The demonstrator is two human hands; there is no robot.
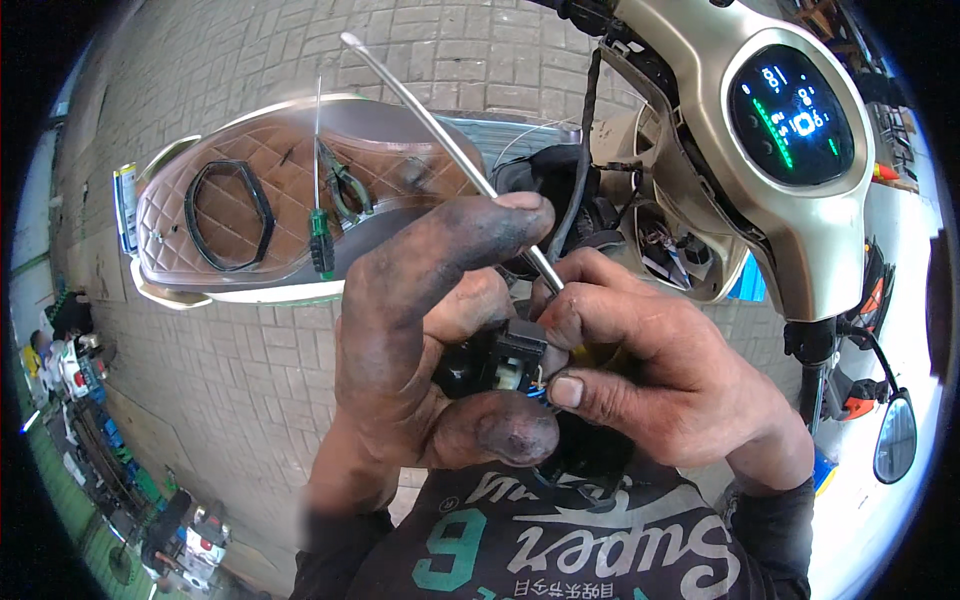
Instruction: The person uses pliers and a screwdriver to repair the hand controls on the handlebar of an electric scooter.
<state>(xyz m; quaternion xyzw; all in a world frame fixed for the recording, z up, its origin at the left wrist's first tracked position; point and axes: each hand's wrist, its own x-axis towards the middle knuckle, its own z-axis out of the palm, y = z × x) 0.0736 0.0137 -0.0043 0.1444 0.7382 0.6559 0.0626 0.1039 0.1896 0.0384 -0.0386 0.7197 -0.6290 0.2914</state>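
Observation:
My left hand (400, 330) curls around a small black plastic part, likely a switch or connector housing (520, 345), with a pale insert and thin blue wires (537, 391) at its right side. Its index finger reaches over the bare metal shaft of a screwdriver (425, 118), which slants up to the far left. The lower end of that shaft runs into my right hand (670, 375), whose fingers close round it; a bit of yellow shows beneath them, and the handle is mostly hidden. The right thumb and fingertip pinch close against the wires and the housing's edge.
A brown quilted scooter seat (290, 180) carries a black ring-shaped frame (188, 215), a green-handled screwdriver (320, 245) and pliers (350, 192). At right stands the scooter's gold handlebar cover (700, 60) with a lit display (790, 115), loose cables (580, 170) and a mirror (895, 438).

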